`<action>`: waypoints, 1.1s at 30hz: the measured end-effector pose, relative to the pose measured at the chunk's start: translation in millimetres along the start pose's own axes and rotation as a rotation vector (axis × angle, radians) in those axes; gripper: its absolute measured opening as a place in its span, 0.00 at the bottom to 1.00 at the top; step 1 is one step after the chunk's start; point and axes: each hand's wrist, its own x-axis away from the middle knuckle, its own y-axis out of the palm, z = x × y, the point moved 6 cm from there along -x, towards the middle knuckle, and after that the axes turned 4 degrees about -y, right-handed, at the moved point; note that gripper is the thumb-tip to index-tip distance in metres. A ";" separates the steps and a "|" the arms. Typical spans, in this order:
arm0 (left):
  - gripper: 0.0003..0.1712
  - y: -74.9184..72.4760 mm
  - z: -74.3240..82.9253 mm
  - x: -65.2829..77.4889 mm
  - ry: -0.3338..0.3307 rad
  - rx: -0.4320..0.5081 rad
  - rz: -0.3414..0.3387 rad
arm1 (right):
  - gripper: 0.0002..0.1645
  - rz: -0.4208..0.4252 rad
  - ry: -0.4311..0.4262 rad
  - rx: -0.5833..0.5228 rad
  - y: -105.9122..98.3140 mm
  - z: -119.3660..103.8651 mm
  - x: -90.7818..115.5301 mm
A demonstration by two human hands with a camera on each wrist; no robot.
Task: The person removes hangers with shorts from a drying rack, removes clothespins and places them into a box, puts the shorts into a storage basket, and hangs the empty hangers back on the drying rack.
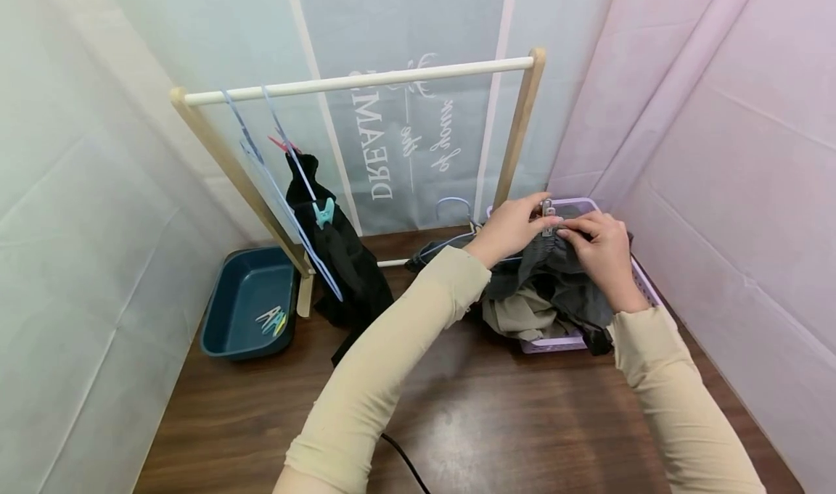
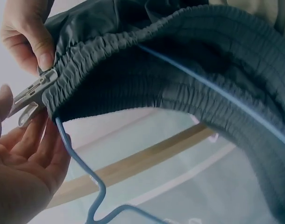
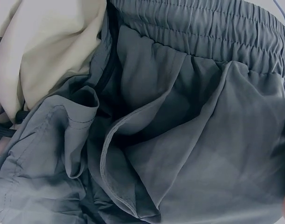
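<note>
A pair of grey elastic-waist pants (image 1: 555, 262) hangs partly over the purple basket at the right. A blue hanger (image 2: 79, 157) runs inside the gathered waistband, which gapes in the left wrist view. My left hand (image 1: 512, 225) holds a grey clothespin (image 2: 37, 88) between thumb and fingers, its tip at the waistband's end beside the hanger. Just across from it, my right hand (image 1: 601, 251) pinches the waistband edge, thumb close to the clothespin. Folds and a pocket of the pants (image 3: 180, 116) fill the right wrist view, where that hand is almost wholly out of sight.
The purple basket (image 1: 555, 344) contains beige and dark clothes. A rack with a white rail (image 1: 366, 80) carries blue hangers, one bearing a black garment (image 1: 346, 254) held by red and teal clothespins. Left of it stands a dark teal basin (image 1: 244, 291) with several clothespins (image 1: 273, 320).
</note>
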 end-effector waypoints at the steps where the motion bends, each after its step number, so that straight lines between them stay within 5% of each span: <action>1: 0.30 -0.6 -0.2 0.9 0.008 0.017 0.006 | 0.07 -0.002 -0.003 0.002 0.2 -1.0 -0.1; 4: 0.26 -3.4 -1.1 3.8 0.021 0.043 0.044 | 0.06 -0.003 -0.012 0.008 0.1 -3.7 -0.5; 11: 0.18 -17.2 -3.9 13.6 0.033 -0.059 0.214 | 0.06 -0.018 -0.057 0.005 2.6 -14.1 -4.7; 21: 0.11 -36.3 -11.7 24.0 0.076 0.226 0.397 | 0.06 0.005 0.009 -0.005 2.0 -4.1 -2.3; 33: 0.08 -55.1 -5.0 39.6 0.186 0.252 0.475 | 0.05 0.040 0.143 -0.029 -3.4 12.1 5.4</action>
